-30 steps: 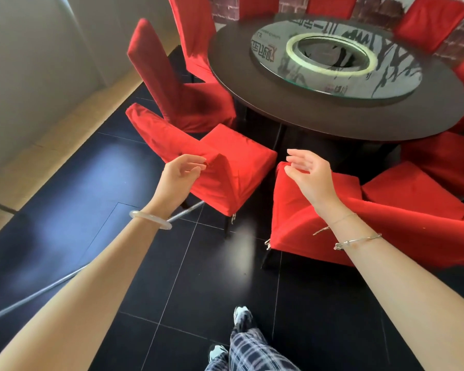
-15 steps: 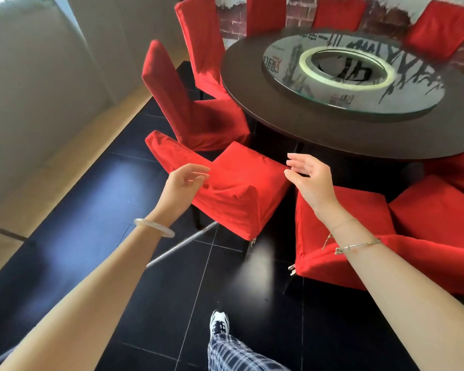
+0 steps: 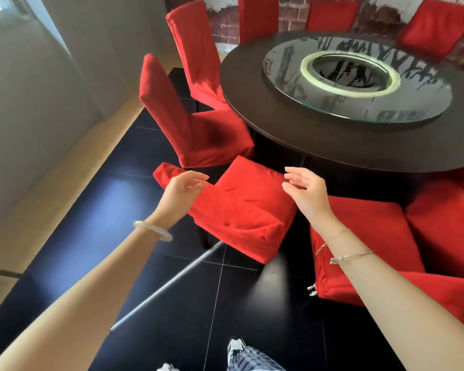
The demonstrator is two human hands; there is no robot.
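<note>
A black tiled floor (image 3: 113, 210) is carrying everything here, and a round dark table (image 3: 319, 148) is standing toward its far right. Red-covered chairs are ringing the table; one upright chair (image 3: 177, 116) is sitting on the left side, near the floor's pale left edge.

The chair being worked on (image 3: 247, 210) is sitting nearest the person, just off the table's near edge, with its seat toward the table and its backrest reaching out to the left. A thin metal rod (image 3: 172, 285) is lying slantwise on the floor below it.

The left hand (image 3: 181, 191) is hovering at the backrest's top, fingers loose and gripping nothing; whether it is touching the fabric is unclear. The right hand (image 3: 306, 191) is hanging released over the seat's right corner. The left hand looks nearer a hold.
</note>
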